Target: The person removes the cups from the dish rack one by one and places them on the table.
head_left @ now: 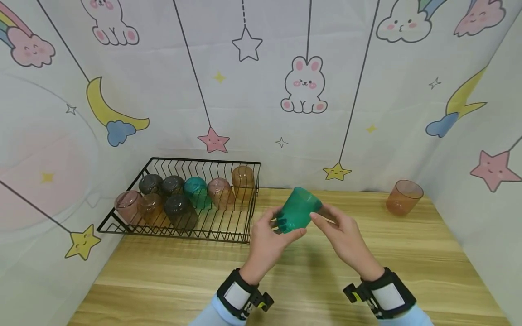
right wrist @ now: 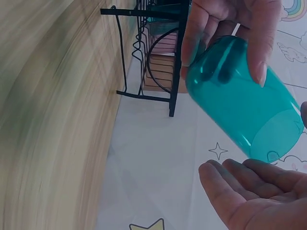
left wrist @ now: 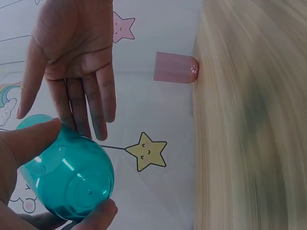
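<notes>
A translucent teal cup (head_left: pixel 301 210) is held tilted above the table, its mouth toward the upper right and its base toward the lower left. My left hand (head_left: pixel 267 237) grips it near the base, with thumb and fingers on opposite sides, as the right wrist view also shows on the cup (right wrist: pixel 240 91). Beside the rim is my right hand (head_left: pixel 342 233). In the left wrist view that right hand (left wrist: pixel 76 57) has its fingers extended, not wrapped round the cup. Whether its fingertips touch the rim I cannot tell.
A black wire rack (head_left: pixel 205 160) stands at the left, holding several upside-down cups, among them a teal cup (head_left: pixel 197 192) and a dark grey cup (head_left: pixel 181 213). An orange-pink cup (head_left: pixel 403 198) stands upright at the table's back right. A cartoon-print cloth (head_left: pixel 261 104) hangs behind.
</notes>
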The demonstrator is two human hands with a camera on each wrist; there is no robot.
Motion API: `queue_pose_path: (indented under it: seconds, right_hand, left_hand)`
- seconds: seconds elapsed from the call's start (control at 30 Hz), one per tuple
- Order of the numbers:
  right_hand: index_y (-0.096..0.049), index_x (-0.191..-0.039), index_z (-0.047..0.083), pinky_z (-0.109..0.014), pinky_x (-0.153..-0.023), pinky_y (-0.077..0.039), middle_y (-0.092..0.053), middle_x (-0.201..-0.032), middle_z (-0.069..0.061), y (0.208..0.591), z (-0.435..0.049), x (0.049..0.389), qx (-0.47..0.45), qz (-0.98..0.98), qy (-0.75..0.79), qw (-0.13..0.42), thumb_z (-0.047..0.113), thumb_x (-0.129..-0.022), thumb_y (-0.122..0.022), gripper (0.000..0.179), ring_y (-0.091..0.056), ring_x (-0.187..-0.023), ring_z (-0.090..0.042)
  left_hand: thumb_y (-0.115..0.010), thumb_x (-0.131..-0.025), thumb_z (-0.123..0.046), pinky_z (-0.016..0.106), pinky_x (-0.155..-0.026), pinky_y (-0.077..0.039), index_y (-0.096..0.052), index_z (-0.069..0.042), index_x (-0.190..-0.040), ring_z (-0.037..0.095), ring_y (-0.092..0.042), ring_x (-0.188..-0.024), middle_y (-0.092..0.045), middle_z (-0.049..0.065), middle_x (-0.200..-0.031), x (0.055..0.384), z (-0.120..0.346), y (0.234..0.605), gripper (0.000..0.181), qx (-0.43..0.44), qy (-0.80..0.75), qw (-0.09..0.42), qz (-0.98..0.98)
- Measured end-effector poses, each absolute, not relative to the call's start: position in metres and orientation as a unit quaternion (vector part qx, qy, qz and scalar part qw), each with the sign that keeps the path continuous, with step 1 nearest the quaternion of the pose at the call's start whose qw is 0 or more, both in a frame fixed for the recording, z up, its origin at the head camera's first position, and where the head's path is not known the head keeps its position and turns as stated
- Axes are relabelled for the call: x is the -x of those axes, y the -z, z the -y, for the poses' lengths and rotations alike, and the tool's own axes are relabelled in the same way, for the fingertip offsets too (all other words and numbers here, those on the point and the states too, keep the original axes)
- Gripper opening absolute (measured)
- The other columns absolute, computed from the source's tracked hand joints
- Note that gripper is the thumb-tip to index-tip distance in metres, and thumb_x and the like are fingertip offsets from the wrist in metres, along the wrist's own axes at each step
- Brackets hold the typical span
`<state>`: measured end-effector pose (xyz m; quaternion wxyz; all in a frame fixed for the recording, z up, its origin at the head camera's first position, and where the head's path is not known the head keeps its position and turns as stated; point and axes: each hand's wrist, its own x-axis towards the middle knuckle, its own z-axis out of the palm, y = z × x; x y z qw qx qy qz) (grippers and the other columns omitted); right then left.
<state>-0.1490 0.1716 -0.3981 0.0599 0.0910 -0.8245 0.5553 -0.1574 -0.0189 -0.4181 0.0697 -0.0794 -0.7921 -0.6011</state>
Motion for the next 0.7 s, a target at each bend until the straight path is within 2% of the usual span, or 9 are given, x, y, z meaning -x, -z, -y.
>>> queue_pose_path:
  seconds: [0.17, 0.33, 0.7]
  right_hand:
    - [-0.047, -0.133, 0.019, -0.028, -0.087, -0.045, -0.050, -0.128, 0.001, 0.396, -0.168, 0.150, -0.103, 0.801, -0.587, 0.055, 0.044, -0.088, -0.062, 0.054, -0.048, -0.117, -0.014]
    - [-0.047, -0.133, 0.018, -0.028, -0.087, -0.045, -0.051, -0.126, -0.002, 0.393, -0.164, 0.151, -0.113, 0.788, -0.603, 0.059, 0.039, -0.083, -0.068, 0.058, -0.048, -0.116, -0.015]
    - [-0.043, -0.136, 0.017, -0.029, -0.081, -0.048, -0.051, -0.125, -0.003, 0.391, -0.159, 0.155, -0.114, 0.794, -0.593, 0.071, 0.039, -0.077, -0.075, 0.070, -0.050, -0.111, -0.016]
  left_hand:
    - [-0.080, -0.065, -0.049, 0.026, -0.075, -0.049, -0.049, -0.021, -0.130, 0.014, -0.055, -0.101, -0.053, -0.004, -0.118, 0.157, 0.017, 0.421, 0.077, 0.082, 0.598, 0.058, 0.795]
    - [-0.080, -0.065, -0.048, 0.026, -0.077, -0.049, -0.047, -0.019, -0.132, 0.014, -0.055, -0.104, -0.053, -0.004, -0.120, 0.158, 0.015, 0.423, 0.080, 0.093, 0.602, 0.049, 0.792]
    - [-0.081, -0.068, -0.040, 0.025, -0.076, -0.049, -0.048, -0.019, -0.129, 0.014, -0.056, -0.103, -0.056, -0.001, -0.116, 0.161, 0.012, 0.429, 0.073, 0.116, 0.599, 0.052, 0.791]
